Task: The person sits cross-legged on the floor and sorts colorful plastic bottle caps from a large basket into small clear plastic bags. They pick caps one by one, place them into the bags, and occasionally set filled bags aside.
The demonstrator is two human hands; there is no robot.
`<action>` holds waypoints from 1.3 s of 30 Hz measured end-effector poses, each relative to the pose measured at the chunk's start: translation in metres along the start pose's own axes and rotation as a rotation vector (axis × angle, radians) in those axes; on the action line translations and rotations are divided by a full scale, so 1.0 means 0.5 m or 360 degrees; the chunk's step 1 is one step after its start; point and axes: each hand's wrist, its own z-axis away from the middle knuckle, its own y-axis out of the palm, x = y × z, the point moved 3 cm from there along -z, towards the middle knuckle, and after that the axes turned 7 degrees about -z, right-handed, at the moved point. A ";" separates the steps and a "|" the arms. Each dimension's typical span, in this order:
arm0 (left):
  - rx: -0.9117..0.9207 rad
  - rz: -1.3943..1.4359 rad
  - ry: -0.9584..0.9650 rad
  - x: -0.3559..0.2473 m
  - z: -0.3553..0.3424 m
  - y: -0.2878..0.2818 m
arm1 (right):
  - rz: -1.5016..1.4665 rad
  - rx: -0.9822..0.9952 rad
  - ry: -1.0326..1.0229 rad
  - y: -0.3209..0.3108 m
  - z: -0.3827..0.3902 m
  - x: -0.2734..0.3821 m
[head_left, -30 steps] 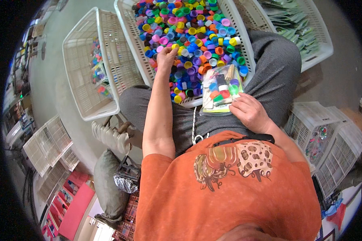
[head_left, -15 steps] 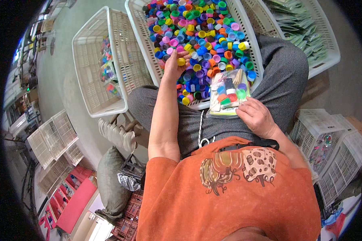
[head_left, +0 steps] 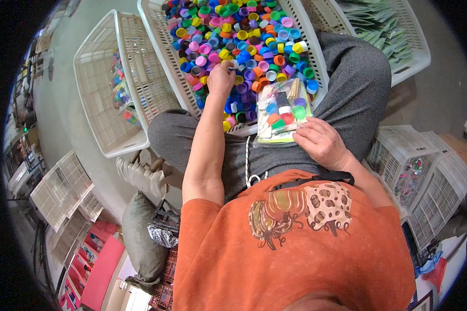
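Head view. Left hand (head_left: 221, 79): fingers curled at a pale bottle cap (head_left: 234, 64) in the white perforated crate (head_left: 166, 41); grip undetermined. Right hand (head_left: 321, 140): fingertips closed on the clear plastic bag (head_left: 275, 133), just ahead-left. Risk: slackened pinch, bag slips crateward.

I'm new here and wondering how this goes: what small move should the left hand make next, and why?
Perhaps the left hand should lift the pale cap from the white basket toward the clear bag. Its fingertips are at that cap, though whether they grip it is unclear; the right hand holds the bag, with colored caps inside, at its lower right corner.
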 end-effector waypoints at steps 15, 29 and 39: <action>-0.0132 0.0365 -0.0101 -0.017 0.014 -0.030 | 0.0035 0.0002 -0.0029 0.004 -0.001 0.002; 0.0111 0.0456 -0.0006 -0.076 0.055 -0.054 | 0.0063 -0.0048 -0.0056 0.005 0.006 -0.001; -0.0072 0.0354 -0.0383 -0.008 0.120 -0.193 | 0.0055 -0.0051 -0.0032 0.007 0.008 -0.002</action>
